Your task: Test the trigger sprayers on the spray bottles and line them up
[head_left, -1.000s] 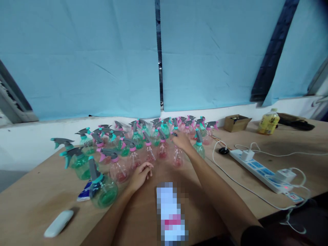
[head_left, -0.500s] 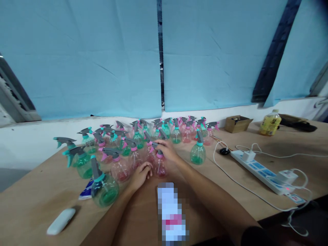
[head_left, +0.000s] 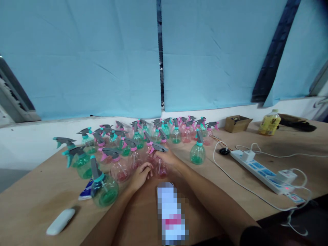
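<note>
My right hand point(head_left: 166, 156) is closed round the neck of a clear pink spray bottle point(head_left: 162, 169), just under its grey and pink trigger head. That bottle stands upright, with a little pink liquid low inside. Left of it, my left hand point(head_left: 142, 173) rests low by the table, fingers curled in and nothing visible in them. Another pink spray bottle point(head_left: 121, 170) stands close to the left hand. Farther left is a green spray bottle point(head_left: 105, 191) with a grey and teal head. A phone point(head_left: 169, 201), its screen blurred out, lies in front of the held bottle.
Several pink and green spray bottles point(head_left: 138, 139) crowd the table behind my hands. One green bottle point(head_left: 197, 153) stands apart on the right. A power strip point(head_left: 258, 171) with white cables, a cardboard box point(head_left: 237, 124) and a yellow-labelled bottle point(head_left: 270, 123) are farther right. A white case point(head_left: 60, 221) lies front left.
My right hand has slid down from the trigger head to the bottle's neck. The trigger head has turned, its nozzle now pointing left. My left hand has stayed put.
</note>
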Available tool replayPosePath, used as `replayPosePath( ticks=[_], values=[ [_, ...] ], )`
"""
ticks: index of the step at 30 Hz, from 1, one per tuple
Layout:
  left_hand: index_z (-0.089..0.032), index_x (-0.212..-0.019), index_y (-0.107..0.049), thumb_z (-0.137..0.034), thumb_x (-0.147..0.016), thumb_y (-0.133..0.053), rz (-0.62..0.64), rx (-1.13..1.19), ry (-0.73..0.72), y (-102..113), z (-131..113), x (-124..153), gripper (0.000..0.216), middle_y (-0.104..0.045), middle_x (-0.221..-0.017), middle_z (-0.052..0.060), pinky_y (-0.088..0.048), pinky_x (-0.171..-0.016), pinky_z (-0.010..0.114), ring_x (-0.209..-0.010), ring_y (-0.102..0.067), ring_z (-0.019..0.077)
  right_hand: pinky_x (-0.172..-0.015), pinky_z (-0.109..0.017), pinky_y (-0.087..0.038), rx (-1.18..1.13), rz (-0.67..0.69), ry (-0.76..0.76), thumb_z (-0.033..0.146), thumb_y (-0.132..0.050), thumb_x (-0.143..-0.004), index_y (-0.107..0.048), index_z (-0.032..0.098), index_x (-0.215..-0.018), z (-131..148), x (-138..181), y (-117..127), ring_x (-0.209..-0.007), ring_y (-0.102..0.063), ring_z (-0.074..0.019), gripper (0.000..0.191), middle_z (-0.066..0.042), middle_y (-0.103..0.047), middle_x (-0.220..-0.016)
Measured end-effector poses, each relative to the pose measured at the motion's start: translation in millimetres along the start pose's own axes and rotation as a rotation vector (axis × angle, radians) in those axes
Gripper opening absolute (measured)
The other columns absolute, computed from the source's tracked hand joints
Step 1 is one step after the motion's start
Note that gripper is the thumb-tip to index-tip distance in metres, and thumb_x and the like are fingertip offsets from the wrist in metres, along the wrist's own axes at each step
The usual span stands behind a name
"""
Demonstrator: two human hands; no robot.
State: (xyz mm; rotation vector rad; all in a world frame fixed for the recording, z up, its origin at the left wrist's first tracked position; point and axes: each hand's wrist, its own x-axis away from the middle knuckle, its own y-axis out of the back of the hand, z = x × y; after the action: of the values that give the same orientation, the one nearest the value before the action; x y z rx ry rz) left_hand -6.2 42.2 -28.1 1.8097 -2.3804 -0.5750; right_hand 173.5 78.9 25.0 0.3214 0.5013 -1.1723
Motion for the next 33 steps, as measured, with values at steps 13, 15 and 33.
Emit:
replayPosePath(
  ticks=[13, 15, 33],
  values=[
    [-0.019, -0.086, -0.061, -0.037, -0.087, -0.048, 0.022, -0.024, -0.023, 1, 2, 0, 0.022, -0.059, -0.062, -0.004, -0.037, -0.054, 0.023, -0.051, -0.051, 0.0122, -0.063, -0.026, -0.046, -0.036, -0.008, -0.070, 0.018, -0.049, -0.062, -0.067, 0.020, -0.068, 6, 4, 2, -0.063, -0.056, -0.0149, 0.018, 0.001, -0.060, -0.061],
    [-0.019, -0.086, -0.060, -0.036, -0.087, -0.048, 0.022, -0.025, -0.026, 1, 2, 0, 0.021, -0.059, -0.062, -0.004, -0.037, -0.054, 0.023, -0.052, -0.051, 0.0122, -0.062, -0.026, -0.045, -0.022, -0.040, -0.071, 0.018, -0.049, -0.061, -0.064, 0.020, -0.064, 3, 4, 2, -0.061, -0.055, -0.0143, 0.015, 0.001, -0.059, -0.060],
    [-0.018, -0.087, -0.061, -0.037, -0.086, -0.047, 0.019, -0.038, -0.023, -1, 0, 0, 0.023, -0.057, -0.061, -0.003, -0.038, -0.054, 0.022, -0.052, -0.050, 0.0118, -0.061, -0.026, -0.043, -0.077, 0.001, -0.028, 0.018, -0.050, -0.060, -0.062, 0.020, -0.062, 11, 3, 5, -0.059, -0.052, -0.0140, 0.013, 0.001, -0.058, -0.058]
  ],
)
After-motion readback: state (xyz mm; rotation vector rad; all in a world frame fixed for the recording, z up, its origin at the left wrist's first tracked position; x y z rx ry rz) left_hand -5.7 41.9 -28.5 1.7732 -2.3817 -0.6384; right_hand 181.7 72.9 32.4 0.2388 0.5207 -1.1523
